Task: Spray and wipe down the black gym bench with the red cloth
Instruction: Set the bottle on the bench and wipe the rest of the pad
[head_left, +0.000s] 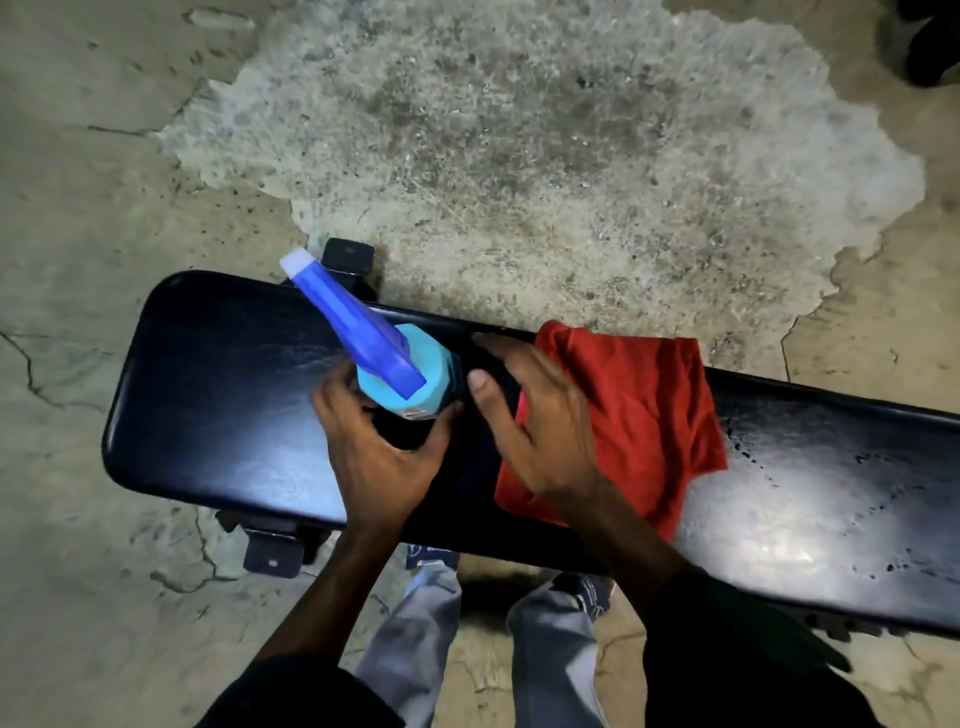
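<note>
Cracked concrete floor (104, 156) under black gym bench (218, 395), wet droplets toward its right end. Left hand (379, 447) wrapped round blue spray bottle (400, 374) standing mid-bench. Right hand (540, 415) spread open, gripping nothing, hovering over left edge of red cloth (639, 415) lying just right of bottle.

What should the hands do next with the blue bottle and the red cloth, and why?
Probably the right hand should close on the red cloth beneath it and start wiping. The left hand is at the base of the spray bottle standing on the bench, and droplets already speckle the bench's right side.
</note>
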